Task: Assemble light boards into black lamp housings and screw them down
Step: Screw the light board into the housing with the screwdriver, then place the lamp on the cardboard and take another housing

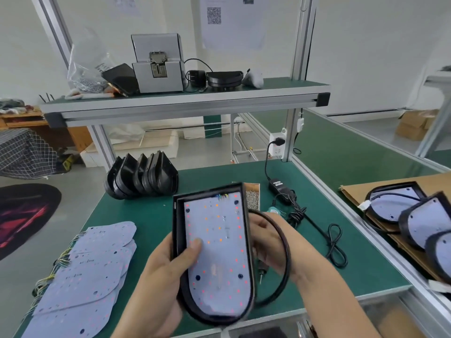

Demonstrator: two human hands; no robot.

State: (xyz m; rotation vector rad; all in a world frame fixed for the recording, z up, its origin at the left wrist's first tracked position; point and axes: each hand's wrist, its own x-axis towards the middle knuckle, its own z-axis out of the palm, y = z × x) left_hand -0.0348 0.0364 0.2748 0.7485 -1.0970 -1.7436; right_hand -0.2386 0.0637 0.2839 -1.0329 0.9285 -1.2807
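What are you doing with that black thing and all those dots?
A person is putting a lamp together. The left hand grips a black lamp housing with its thumb pressing on the light board lying inside it; the right hand steadies the other side, where a black cable loops out. More light boards wait in a pile on the left of the green table, empty housings stand behind, and finished lamps lie on cardboard to the right.
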